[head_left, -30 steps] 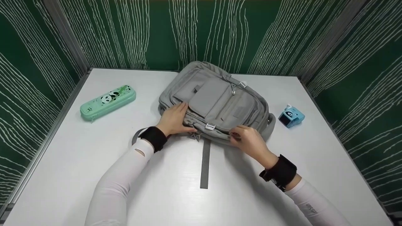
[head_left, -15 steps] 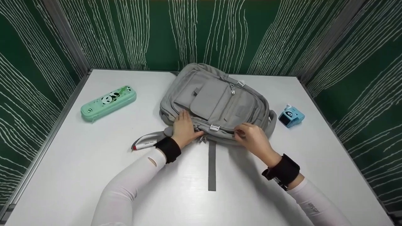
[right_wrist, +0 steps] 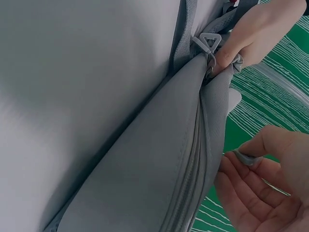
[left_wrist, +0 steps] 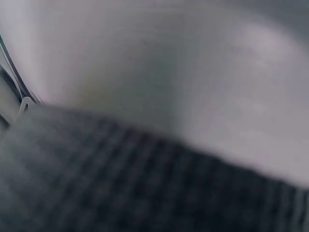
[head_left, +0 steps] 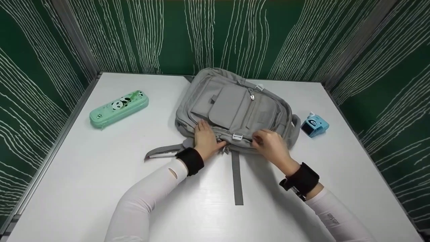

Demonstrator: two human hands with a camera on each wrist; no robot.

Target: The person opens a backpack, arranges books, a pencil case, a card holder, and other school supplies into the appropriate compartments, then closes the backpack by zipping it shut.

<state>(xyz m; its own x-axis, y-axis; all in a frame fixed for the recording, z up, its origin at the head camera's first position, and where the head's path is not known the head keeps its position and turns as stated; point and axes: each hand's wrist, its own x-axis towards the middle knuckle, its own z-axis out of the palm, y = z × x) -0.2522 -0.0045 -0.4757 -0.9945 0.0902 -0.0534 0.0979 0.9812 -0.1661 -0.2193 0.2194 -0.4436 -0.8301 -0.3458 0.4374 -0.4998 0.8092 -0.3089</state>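
Observation:
A grey backpack point(head_left: 225, 101) lies front side up, tilted across the white table. My left hand point(head_left: 205, 137) holds its near edge, fingers laid along the front and thumb beside a dangling metal zipper pull point(right_wrist: 211, 43). Further right, my right hand point(head_left: 271, 145) pinches a small grey piece at the same edge between thumb and forefinger; whether it is fabric or a tab I cannot tell. The right wrist view shows the zipper point(right_wrist: 190, 169) running along this edge. Mostly blurred table and dark wristband point(left_wrist: 145, 179) fill the left wrist view.
A green panda pencil case point(head_left: 119, 109) lies at the left. To the right stands a small blue box-shaped object point(head_left: 314, 125) with a dark front. One grey strap point(head_left: 237, 178) trails toward me; another strap point(head_left: 164, 149) loops left beside a slim white object.
My left hand has slid right along the near edge, and the backpack and its trailing strap have shifted slightly right. My right hand keeps its pinch at nearly the same spot.

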